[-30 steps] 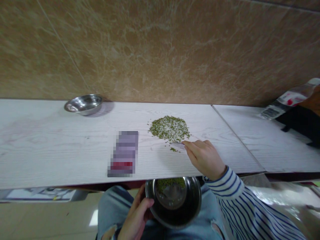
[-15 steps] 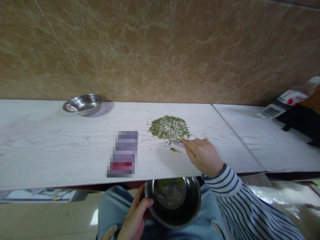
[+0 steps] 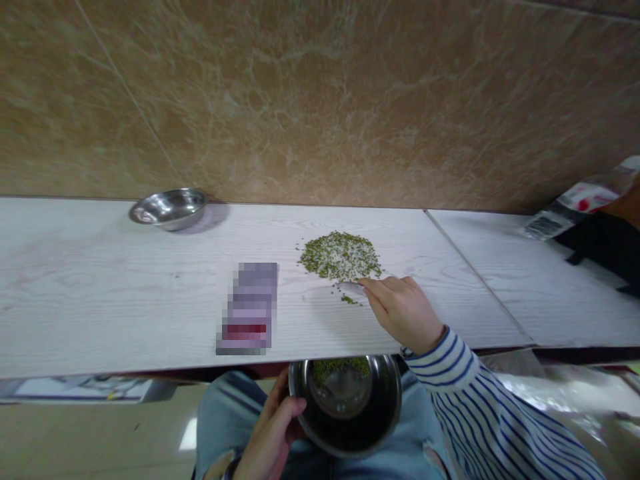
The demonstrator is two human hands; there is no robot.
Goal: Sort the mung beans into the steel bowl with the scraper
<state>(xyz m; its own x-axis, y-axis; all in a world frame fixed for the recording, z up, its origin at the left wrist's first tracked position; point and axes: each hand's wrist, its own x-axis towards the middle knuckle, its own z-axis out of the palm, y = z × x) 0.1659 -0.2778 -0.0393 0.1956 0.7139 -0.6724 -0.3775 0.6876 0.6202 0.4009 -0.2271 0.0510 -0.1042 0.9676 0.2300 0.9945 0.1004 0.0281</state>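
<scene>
My left hand (image 3: pixel 274 427) grips the left rim of a deep metal bowl (image 3: pixel 345 445), thumb over the edge. The bowl sits over my lap, just under the table's front edge, with small green beans (image 3: pixel 345 365) along its far side. My right hand (image 3: pixel 400 310) is closed on a small silvery spoon-like tool (image 3: pixel 350 287); most of it is hidden by the fingers. Its tip is low over the table, at the near edge of a spread pile of green beans with white among them (image 3: pixel 340 257). A few loose beans (image 3: pixel 350 301) lie just nearer than the tip.
A shallow metal bowl (image 3: pixel 169 210) stands at the back left by the tiled wall (image 3: pixel 320 100). A blurred-out flat rectangular object (image 3: pixel 249 307) lies left of the pile. At the far right, a clear plastic bottle (image 3: pixel 565 210) leans beside a black item (image 3: pixel 605 243).
The view has shifted very slightly. My right hand and the tool tip have moved a touch left relative to the pile; the left hand and deep bowl look the same.
</scene>
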